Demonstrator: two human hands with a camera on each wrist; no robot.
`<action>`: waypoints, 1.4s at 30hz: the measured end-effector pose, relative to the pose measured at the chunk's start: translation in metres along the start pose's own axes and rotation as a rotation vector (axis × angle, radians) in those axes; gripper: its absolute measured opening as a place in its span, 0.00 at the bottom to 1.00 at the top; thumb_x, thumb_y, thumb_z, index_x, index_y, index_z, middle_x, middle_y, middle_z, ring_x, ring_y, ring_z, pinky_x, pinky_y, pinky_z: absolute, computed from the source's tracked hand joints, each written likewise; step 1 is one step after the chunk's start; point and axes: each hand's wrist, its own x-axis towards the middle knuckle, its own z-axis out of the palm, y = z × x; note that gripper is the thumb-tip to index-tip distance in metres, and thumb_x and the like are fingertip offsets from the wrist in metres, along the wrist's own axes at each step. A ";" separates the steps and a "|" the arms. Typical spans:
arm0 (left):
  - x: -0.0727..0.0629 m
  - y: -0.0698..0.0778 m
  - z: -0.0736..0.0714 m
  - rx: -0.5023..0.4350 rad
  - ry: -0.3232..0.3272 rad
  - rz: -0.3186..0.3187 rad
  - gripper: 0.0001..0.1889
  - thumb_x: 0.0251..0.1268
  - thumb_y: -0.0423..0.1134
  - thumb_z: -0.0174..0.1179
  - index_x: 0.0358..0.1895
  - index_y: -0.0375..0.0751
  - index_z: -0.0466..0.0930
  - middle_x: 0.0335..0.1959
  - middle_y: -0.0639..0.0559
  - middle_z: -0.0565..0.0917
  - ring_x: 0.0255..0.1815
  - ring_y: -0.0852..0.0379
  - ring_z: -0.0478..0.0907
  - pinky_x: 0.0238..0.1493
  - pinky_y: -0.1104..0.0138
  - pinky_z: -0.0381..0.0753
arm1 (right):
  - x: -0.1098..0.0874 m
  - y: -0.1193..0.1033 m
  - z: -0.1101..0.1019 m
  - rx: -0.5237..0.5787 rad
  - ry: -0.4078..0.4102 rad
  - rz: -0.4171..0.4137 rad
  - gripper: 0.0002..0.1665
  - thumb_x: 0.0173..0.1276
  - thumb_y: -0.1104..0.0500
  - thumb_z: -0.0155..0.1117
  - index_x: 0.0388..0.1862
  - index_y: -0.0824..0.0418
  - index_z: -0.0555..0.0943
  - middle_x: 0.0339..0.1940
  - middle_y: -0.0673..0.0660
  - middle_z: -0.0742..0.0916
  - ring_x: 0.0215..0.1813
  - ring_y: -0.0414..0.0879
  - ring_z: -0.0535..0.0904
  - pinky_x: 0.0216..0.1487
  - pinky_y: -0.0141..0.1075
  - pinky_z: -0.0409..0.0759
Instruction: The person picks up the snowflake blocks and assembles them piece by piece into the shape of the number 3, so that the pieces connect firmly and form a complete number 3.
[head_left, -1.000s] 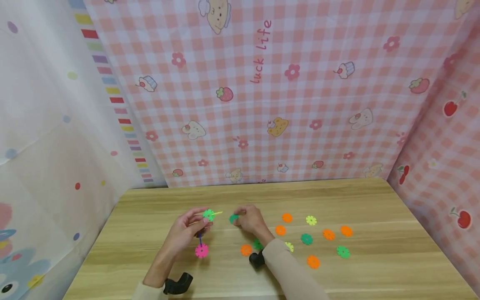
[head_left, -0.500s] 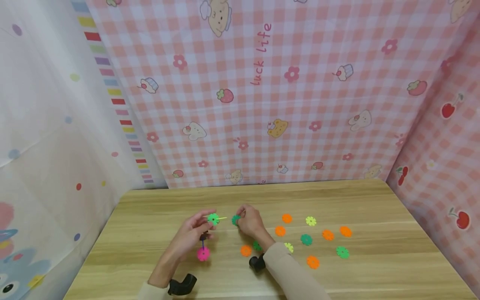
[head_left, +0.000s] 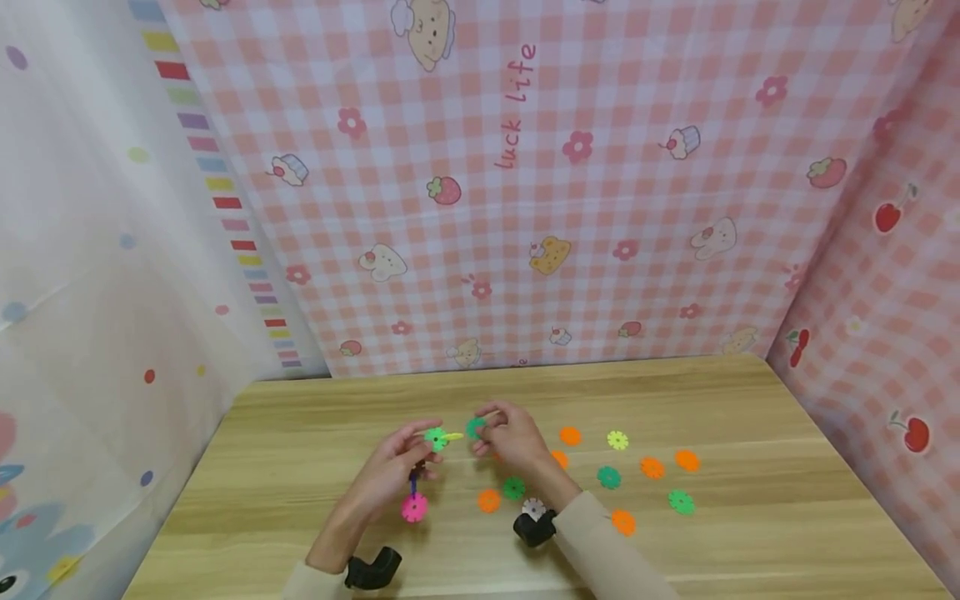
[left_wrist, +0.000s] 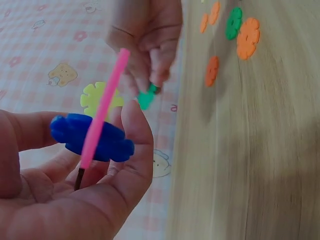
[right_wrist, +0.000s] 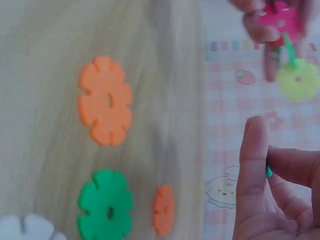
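Note:
My left hand (head_left: pixel 386 471) grips a joined cluster of notched plastic flower discs above the table. The cluster includes a bright green disc (head_left: pixel 435 439) by the fingertips, an edge-on yellow disc (head_left: pixel 454 436) pointing right and a pink disc (head_left: pixel 414 507) hanging below. In the left wrist view a blue disc (left_wrist: pixel 95 137) sits between thumb and fingers, crossed by the edge-on pink one. My right hand (head_left: pixel 517 437) pinches a single teal-green disc (head_left: pixel 476 428) between thumb and index finger. A small gap separates it from the yellow disc; in the right wrist view the fingers mostly hide it.
Loose discs lie flat on the wooden table (head_left: pixel 300 467): several orange discs, one being (head_left: pixel 489 500), a green disc (head_left: pixel 513 487), a white disc (head_left: pixel 533 507) and a teal disc (head_left: pixel 609 477). Behind the table hangs a pink checked cloth (head_left: pixel 480 225).
My left hand has shifted right with the cluster. My right hand has risen slightly and turned, still pinching its disc. The white disc now shows by the right wrist; a yellow disc there is now covered.

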 end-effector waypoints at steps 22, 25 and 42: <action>0.011 0.000 0.019 -0.013 0.022 0.033 0.20 0.78 0.32 0.46 0.69 0.40 0.69 0.54 0.32 0.79 0.54 0.37 0.77 0.53 0.50 0.82 | -0.029 -0.013 -0.020 0.079 -0.002 -0.072 0.16 0.70 0.68 0.61 0.55 0.72 0.76 0.38 0.68 0.88 0.35 0.54 0.88 0.44 0.45 0.87; 0.012 -0.001 0.021 -0.017 0.017 0.038 0.20 0.78 0.32 0.46 0.69 0.40 0.69 0.55 0.32 0.78 0.54 0.37 0.77 0.54 0.50 0.82 | -0.030 -0.013 -0.020 0.081 0.015 -0.083 0.16 0.70 0.68 0.61 0.55 0.73 0.76 0.38 0.69 0.88 0.36 0.55 0.88 0.43 0.44 0.87; 0.013 -0.001 0.029 -0.010 -0.004 0.068 0.20 0.77 0.31 0.47 0.68 0.37 0.69 0.50 0.32 0.81 0.50 0.40 0.79 0.52 0.52 0.83 | -0.031 -0.006 -0.021 0.112 0.033 -0.070 0.13 0.70 0.71 0.59 0.53 0.73 0.76 0.35 0.65 0.88 0.33 0.50 0.88 0.43 0.46 0.87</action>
